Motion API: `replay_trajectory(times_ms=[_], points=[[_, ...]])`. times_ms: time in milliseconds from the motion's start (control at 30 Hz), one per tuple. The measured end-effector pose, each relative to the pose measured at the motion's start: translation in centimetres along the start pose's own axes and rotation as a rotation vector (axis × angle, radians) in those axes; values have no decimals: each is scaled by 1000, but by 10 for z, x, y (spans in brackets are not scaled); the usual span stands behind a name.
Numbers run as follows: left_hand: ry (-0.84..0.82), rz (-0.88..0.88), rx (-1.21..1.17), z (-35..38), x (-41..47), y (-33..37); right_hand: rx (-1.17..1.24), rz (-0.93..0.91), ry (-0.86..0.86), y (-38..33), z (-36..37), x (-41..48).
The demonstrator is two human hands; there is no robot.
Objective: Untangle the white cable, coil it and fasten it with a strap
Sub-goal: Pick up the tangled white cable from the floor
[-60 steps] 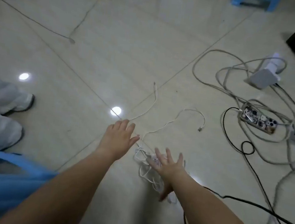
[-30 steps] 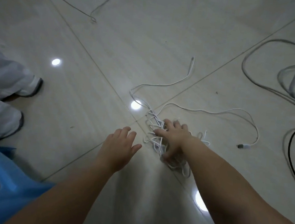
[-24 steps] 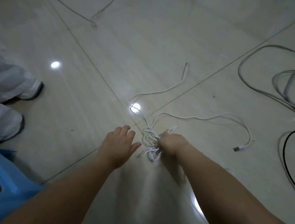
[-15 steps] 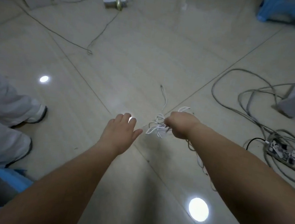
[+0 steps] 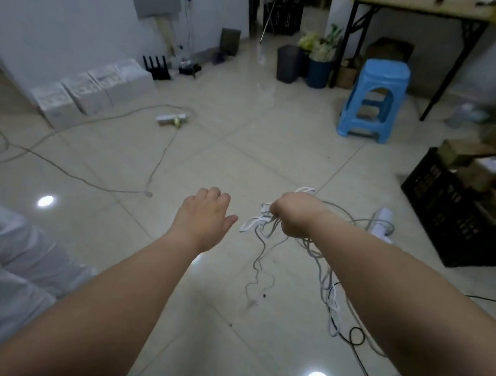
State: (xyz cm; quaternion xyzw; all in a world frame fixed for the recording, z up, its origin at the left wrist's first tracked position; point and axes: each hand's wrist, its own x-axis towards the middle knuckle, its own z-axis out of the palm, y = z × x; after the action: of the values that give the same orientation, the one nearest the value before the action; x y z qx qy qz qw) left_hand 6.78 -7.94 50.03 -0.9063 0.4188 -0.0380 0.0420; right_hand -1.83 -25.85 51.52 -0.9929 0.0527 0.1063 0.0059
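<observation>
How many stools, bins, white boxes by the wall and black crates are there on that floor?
Blue stool: 1
Bins, one dark grey and one blue: 2
White boxes along the wall: 4
Black crate: 1
Total: 8
</observation>
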Motion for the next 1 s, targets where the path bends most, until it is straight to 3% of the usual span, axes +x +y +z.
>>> replay_trajectory(times_ms=[233, 433, 700, 1000], points=[[102, -1, -72, -244, -5, 14, -52, 85, 117, -10, -218, -110], [117, 52, -139, -356, -37, 7, -116, 191, 179, -36, -336, -170], [175, 125, -91, -397, -22, -28, -201, 319, 225, -43, -388, -143], [59, 177, -116, -336, -3, -36, -213, 291, 170, -56, -346, -129]])
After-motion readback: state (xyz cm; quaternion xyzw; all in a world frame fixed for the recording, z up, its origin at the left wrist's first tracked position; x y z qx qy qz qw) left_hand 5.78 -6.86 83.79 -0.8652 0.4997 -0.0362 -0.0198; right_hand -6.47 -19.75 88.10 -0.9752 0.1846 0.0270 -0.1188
